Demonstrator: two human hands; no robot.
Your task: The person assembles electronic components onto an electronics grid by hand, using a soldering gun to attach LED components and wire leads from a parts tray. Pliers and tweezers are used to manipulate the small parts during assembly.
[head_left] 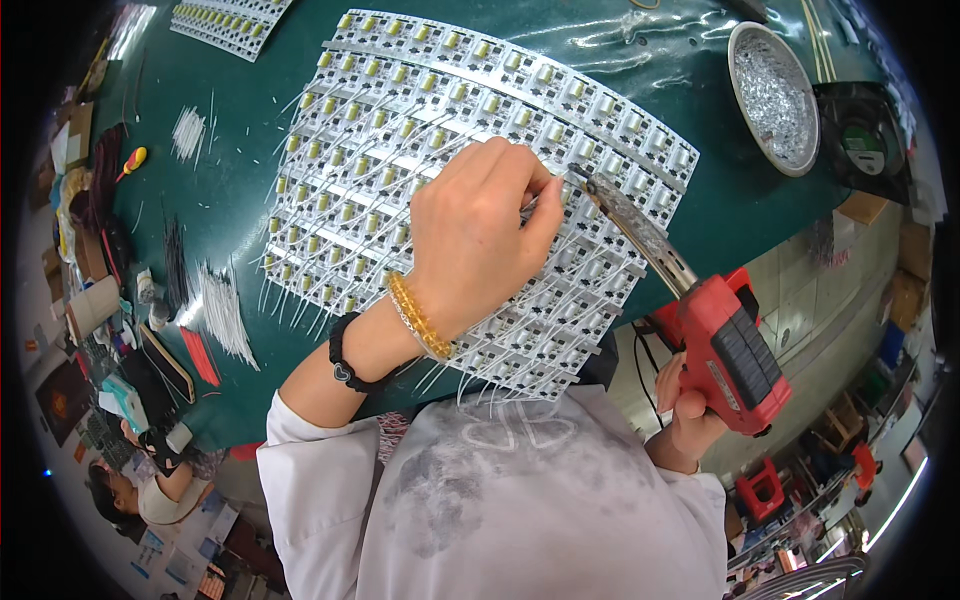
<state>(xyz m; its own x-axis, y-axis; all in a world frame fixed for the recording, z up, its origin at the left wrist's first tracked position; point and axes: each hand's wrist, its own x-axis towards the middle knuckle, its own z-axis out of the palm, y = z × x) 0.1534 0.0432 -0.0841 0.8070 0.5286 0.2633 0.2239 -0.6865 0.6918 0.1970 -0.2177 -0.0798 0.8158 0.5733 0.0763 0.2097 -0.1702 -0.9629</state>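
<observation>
Workshop behind, fisheye-bent: a co-worker (165, 490) at lower left, a red stool (760, 490) at lower right. Work surface is a green table (270, 90).

Board panel (330, 200) lies flat on it, front and centre: rows of small white circuit boards, yellowish components on many, thin white leads over much of the near part and out past the left and near edges.

Left hand (480, 220) is above the middle of the panel, back of hand up, covering part of it. Fingers curled, thumb close to the forefinger; can't tell if a lead is pinched there, nor if the hand rests on the boards. Yellow bead bracelet (415, 315) and black bracelet (338, 360) on that side.

Right hand (690, 420) is off the table edge, right of the panel, closed round the handle of the red soldering gun (735, 355). Barrel runs up-left over the panel's right part; tip is just beside the left thumb and forefinger. Contact with a board: can't tell.

Left of panel: white wires (228, 310), black wires (175, 260), red wires (200, 355), screwdriver (132, 162). Top left: second panel (225, 25). Top right: metal bowl (733, 75) with silvery contents, next to a black fan-like unit (865, 150).
</observation>
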